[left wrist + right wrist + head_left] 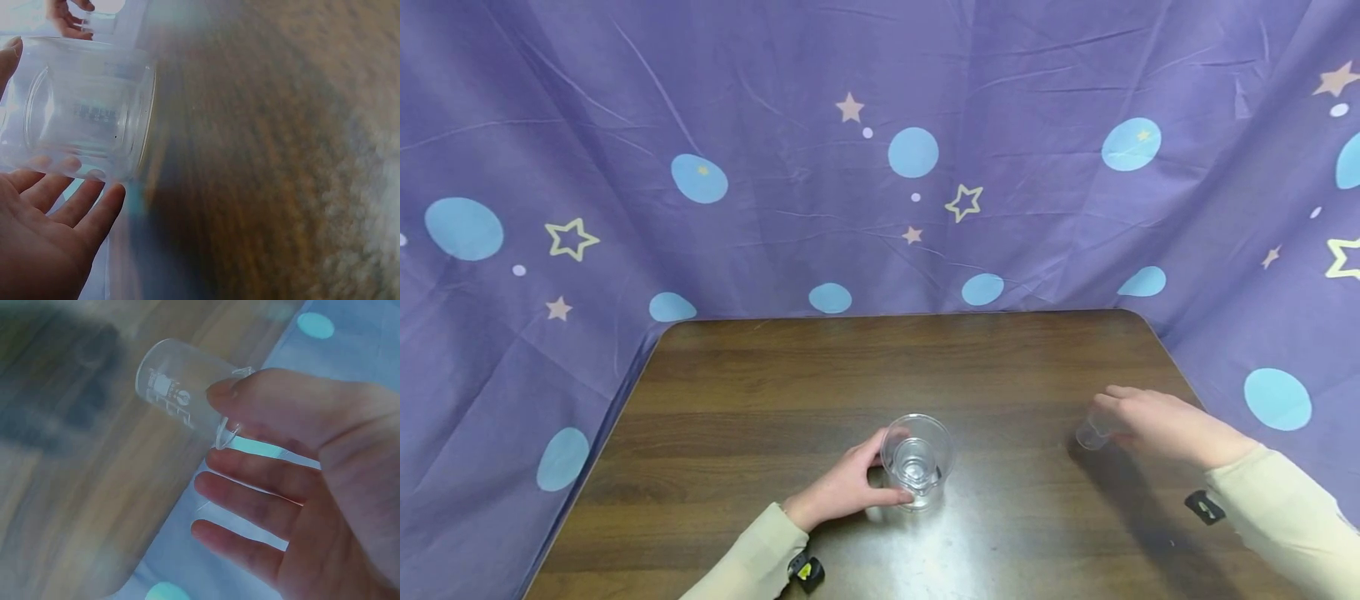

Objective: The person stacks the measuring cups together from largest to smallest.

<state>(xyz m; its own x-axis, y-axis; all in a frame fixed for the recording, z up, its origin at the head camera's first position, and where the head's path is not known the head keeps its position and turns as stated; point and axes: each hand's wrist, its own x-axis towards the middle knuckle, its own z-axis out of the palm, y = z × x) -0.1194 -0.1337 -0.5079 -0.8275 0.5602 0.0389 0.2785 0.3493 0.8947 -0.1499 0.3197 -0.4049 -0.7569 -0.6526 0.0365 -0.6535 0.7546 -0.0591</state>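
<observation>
Near the middle of the table stands a large clear glass beaker (946,454), with smaller glassware (914,460) nested inside it. My left hand (842,483) holds the large beaker from its left side, thumb in front and fingers around the back. In the left wrist view, the thumb and fingertips lie on opposite sides of its wall. Over at the right, my right hand (1161,423) pinches a small glass beaker (181,387) by its rim, the other fingers spread loosely. White markings show on its side. Whether its base touches the table cannot be made out.
The brown wooden table (737,392) has rounded far corners. A purple curtain (775,167) with stars and blue dots hangs behind it and along both sides. Black wrist straps (1206,507) sit at both sleeves. Light reflects off the table's front middle.
</observation>
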